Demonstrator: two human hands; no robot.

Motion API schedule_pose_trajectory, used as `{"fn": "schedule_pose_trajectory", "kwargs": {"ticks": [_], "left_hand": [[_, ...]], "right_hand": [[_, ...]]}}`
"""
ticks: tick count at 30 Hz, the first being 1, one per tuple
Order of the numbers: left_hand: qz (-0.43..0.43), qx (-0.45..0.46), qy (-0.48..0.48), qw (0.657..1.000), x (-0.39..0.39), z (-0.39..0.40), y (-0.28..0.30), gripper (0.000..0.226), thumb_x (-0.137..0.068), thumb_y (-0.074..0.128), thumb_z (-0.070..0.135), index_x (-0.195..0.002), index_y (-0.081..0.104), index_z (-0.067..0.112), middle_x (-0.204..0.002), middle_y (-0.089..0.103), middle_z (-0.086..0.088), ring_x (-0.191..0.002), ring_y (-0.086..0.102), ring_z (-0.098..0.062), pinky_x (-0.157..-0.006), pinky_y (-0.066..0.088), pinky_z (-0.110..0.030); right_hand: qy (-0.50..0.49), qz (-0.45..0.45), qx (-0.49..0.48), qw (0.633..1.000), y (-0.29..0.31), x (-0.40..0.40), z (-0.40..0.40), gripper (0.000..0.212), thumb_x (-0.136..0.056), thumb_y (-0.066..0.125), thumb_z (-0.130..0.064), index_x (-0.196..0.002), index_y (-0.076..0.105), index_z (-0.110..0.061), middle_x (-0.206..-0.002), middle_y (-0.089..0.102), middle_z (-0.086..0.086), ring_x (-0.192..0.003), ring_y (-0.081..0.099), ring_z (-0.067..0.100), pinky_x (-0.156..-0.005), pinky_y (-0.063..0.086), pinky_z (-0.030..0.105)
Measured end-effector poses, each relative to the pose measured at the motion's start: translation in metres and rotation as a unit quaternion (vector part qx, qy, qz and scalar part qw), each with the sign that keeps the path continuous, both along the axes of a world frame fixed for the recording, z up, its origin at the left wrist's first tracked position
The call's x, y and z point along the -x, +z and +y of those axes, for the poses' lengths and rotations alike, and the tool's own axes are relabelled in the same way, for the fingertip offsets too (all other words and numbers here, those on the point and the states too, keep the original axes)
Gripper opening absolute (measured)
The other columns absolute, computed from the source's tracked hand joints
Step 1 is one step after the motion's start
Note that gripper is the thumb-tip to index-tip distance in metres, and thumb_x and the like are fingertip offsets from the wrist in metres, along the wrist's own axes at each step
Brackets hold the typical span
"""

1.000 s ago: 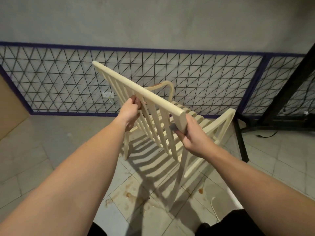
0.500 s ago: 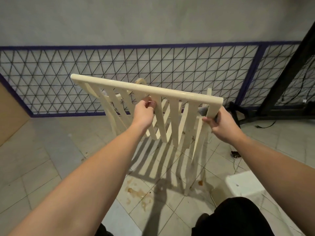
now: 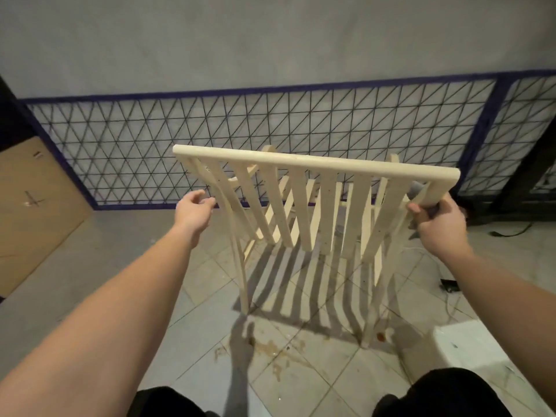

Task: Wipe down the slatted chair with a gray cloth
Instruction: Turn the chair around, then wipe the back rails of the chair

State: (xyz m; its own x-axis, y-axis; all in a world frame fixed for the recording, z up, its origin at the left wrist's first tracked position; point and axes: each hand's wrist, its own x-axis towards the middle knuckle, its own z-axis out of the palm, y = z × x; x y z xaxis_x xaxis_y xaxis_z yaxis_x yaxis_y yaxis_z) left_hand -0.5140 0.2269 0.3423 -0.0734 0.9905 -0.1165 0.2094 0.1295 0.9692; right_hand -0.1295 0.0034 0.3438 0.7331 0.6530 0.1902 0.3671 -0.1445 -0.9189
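The cream slatted chair stands on the tiled floor with its backrest towards me, its top rail running left to right. My right hand is closed around the backrest's right post just under the rail, with the gray cloth pressed between palm and wood; only small bits of cloth show. My left hand hovers at the backrest's left edge, its fingers loosely curled and apart, fingertips beside the outermost slat and holding nothing. The seat and front legs are mostly hidden behind the slats.
A wire-mesh fence with a purple frame runs along the gray wall behind the chair. A brown board leans at the left. A white block sits at lower right, near cables and a black stand. Brown stains mark the tiles.
The chair has turned so its backrest faces me squarely. My left hand let go of a middle slat and moved to the left edge. My right hand kept its grip on the right post.
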Motion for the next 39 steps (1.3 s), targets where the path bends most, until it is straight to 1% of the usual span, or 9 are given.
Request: {"fn": "schedule_pose_trajectory", "kwargs": {"ticks": [2, 5, 11, 15, 20, 23, 27, 33, 39], "left_hand": [[0.033, -0.015, 0.026, 0.999, 0.008, 0.022, 0.007, 0.066, -0.089, 0.072, 0.028, -0.147, 0.042, 0.026, -0.135, 0.059, -0.003, -0.118, 0.06, -0.026, -0.104, 0.049, -0.046], [0.025, -0.04, 0.006, 0.999, -0.001, 0.036, 0.024, 0.077, -0.089, 0.072, 0.017, -0.152, 0.029, 0.029, -0.136, 0.05, 0.004, -0.122, 0.052, -0.022, -0.108, 0.045, -0.046], [0.01, -0.082, 0.015, 0.997, -0.009, 0.061, 0.027, 0.041, -0.097, 0.061, 0.01, -0.134, 0.047, 0.019, -0.13, 0.06, -0.005, -0.123, 0.057, -0.031, -0.107, 0.046, -0.051], [0.037, -0.114, 0.022, 0.993, -0.006, 0.059, 0.025, 0.034, -0.101, 0.053, 0.009, -0.135, 0.051, 0.016, -0.129, 0.06, 0.0, -0.12, 0.054, -0.019, -0.1, 0.042, -0.033], [0.056, -0.146, 0.053, 0.986, -0.005, 0.031, 0.021, 0.029, -0.1, 0.054, 0.011, -0.128, 0.056, 0.016, -0.13, 0.062, 0.0, -0.12, 0.055, -0.019, -0.108, 0.043, -0.039], [0.046, -0.184, 0.047, 0.981, -0.007, 0.007, 0.017, 0.023, -0.099, 0.057, 0.013, -0.122, 0.058, 0.017, -0.12, 0.063, 0.004, -0.113, 0.056, -0.015, -0.1, 0.041, -0.031], [0.026, -0.216, 0.027, 0.976, -0.005, -0.017, 0.008, 0.013, -0.097, 0.061, 0.014, -0.105, 0.057, 0.024, -0.109, 0.068, 0.001, -0.104, 0.062, -0.015, -0.088, 0.042, -0.025], [0.032, -0.235, 0.029, 0.971, 0.001, -0.036, 0.007, 0.008, -0.095, 0.065, 0.017, -0.1, 0.059, 0.02, -0.101, 0.068, 0.002, -0.099, 0.063, -0.019, -0.086, 0.047, -0.03], [0.032, -0.202, 0.002, 0.979, 0.005, -0.043, 0.021, 0.017, -0.096, 0.065, 0.015, -0.108, 0.056, 0.022, -0.098, 0.066, 0.013, -0.101, 0.061, -0.011, -0.09, 0.045, -0.028]], "right_hand": [[-0.026, 0.014, -0.013, 0.999, -0.001, 0.009, 0.001, 0.037, -0.096, 0.063, -0.019, -0.132, 0.052, -0.017, -0.104, 0.062, -0.001, -0.077, 0.059, 0.006, -0.052, 0.04, 0.007], [-0.046, 0.039, -0.026, 0.998, 0.0, 0.017, 0.0, 0.039, -0.097, 0.063, -0.018, -0.134, 0.051, -0.015, -0.104, 0.059, -0.003, -0.071, 0.05, -0.005, -0.046, 0.038, 0.004], [-0.028, 0.04, -0.006, 0.999, 0.005, 0.011, -0.003, 0.035, -0.097, 0.063, -0.017, -0.131, 0.057, -0.015, -0.097, 0.059, -0.003, -0.075, 0.054, 0.002, -0.042, 0.039, 0.002], [-0.01, 0.03, 0.019, 0.999, 0.002, 0.0, -0.003, 0.037, -0.097, 0.062, -0.017, -0.133, 0.056, -0.016, -0.108, 0.059, 0.001, -0.073, 0.05, -0.004, -0.041, 0.04, 0.005], [-0.019, 0.015, 0.046, 0.999, 0.001, -0.012, -0.003, 0.035, -0.096, 0.063, -0.021, -0.13, 0.058, -0.017, -0.113, 0.063, 0.002, -0.082, 0.059, 0.007, -0.07, 0.048, 0.022], [-0.045, 0.009, 0.063, 0.997, 0.006, -0.025, -0.002, 0.036, -0.095, 0.066, -0.023, -0.128, 0.06, -0.012, -0.122, 0.065, 0.009, -0.109, 0.06, 0.024, -0.093, 0.046, 0.039], [-0.054, 0.027, 0.09, 0.994, 0.014, -0.038, -0.004, 0.037, -0.093, 0.067, -0.027, -0.128, 0.061, -0.014, -0.122, 0.065, 0.009, -0.114, 0.06, 0.028, -0.104, 0.047, 0.046], [-0.077, 0.058, 0.083, 0.992, 0.003, -0.032, -0.013, 0.039, -0.092, 0.068, -0.031, -0.129, 0.056, -0.026, -0.119, 0.064, 0.003, -0.108, 0.063, 0.03, -0.095, 0.053, 0.054], [-0.003, 0.084, 0.175, 0.981, -0.023, 0.036, -0.043, 0.042, -0.094, 0.064, -0.021, -0.132, 0.048, -0.015, -0.107, 0.064, 0.007, -0.086, 0.067, 0.022, -0.072, 0.06, 0.04]]}}
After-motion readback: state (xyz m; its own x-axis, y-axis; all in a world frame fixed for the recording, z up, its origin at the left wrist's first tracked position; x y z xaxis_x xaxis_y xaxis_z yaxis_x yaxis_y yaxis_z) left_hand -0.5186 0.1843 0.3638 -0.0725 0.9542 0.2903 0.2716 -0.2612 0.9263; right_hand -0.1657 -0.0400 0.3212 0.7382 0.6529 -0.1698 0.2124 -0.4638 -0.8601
